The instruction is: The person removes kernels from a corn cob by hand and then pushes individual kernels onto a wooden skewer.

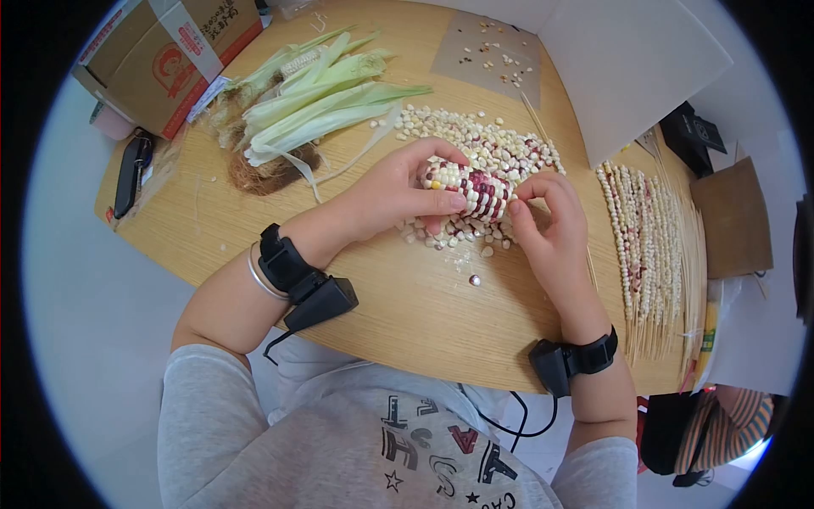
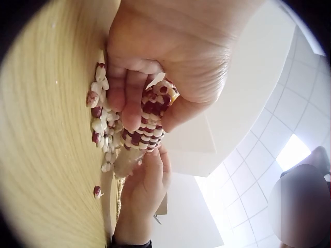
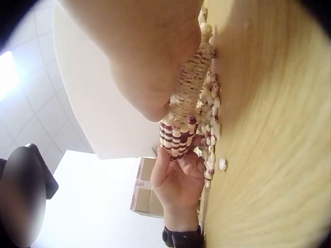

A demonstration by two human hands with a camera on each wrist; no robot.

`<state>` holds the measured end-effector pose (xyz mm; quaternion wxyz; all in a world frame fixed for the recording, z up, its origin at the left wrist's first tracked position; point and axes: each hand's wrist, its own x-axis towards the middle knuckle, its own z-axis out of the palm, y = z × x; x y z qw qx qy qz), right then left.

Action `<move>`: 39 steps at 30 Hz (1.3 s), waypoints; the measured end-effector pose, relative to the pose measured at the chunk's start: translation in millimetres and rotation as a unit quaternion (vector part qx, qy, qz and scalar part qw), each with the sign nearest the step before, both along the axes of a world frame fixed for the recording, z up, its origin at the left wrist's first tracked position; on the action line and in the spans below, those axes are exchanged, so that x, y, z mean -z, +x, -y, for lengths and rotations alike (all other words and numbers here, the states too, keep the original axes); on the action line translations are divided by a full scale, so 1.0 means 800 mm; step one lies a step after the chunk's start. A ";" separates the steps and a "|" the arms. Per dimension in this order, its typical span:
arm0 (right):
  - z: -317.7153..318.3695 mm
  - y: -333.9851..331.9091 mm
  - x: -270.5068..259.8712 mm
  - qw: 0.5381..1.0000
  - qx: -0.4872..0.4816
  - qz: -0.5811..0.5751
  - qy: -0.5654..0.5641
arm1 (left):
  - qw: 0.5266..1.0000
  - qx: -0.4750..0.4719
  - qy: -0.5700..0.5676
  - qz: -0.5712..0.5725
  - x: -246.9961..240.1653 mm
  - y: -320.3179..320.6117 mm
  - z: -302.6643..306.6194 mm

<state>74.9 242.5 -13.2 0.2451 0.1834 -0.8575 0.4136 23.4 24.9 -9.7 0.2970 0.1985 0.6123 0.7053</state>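
Observation:
My left hand [image 1: 390, 195] grips an ear of corn [image 1: 476, 192] with white and dark red kernels, its thumb along the near side and fingers around the far side. At the cob's right end, the curled fingers and thumb of my right hand [image 1: 553, 222] hold it. Seen from the right wrist, part of the cob [image 3: 192, 77] is stripped bare under that hand, with rows of kernels still on the part by the left hand [image 3: 178, 188]. Beneath the ear lies a pile of loose kernels [image 1: 496, 144]. One dark red kernel [image 1: 475, 280] sits apart, nearer my body.
Pale green corn husks [image 1: 322, 110] with brown silk lie at the back left by a cardboard box [image 1: 165, 64]. Kernels strung on thin sticks [image 1: 640, 237] lie in rows at the right. A grey sheet [image 1: 487, 55] with scattered kernels is at the back, beside a white panel [image 1: 627, 68].

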 end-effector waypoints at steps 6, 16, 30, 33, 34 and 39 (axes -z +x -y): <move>-0.001 0.000 -0.001 1.000 0.001 0.016 0.008 | 1.000 -0.006 -0.005 0.006 0.000 0.000 -0.001; -0.002 0.000 -0.002 0.999 -0.008 -0.016 0.030 | 0.999 -0.008 -0.007 0.031 -0.003 0.000 0.000; -0.001 0.005 -0.007 0.999 -0.027 -0.027 0.031 | 0.991 -0.055 0.033 0.113 0.005 -0.010 0.001; -0.001 0.002 -0.006 0.998 -0.009 -0.040 0.043 | 0.991 -0.058 0.038 0.112 0.006 -0.011 0.001; -0.002 0.001 -0.006 0.997 -0.003 -0.052 0.060 | 0.991 -0.062 0.041 0.109 0.006 -0.011 0.001; 0.003 0.007 -0.012 0.992 -0.001 -0.005 0.124 | 0.994 -0.037 0.026 0.100 0.003 -0.010 0.003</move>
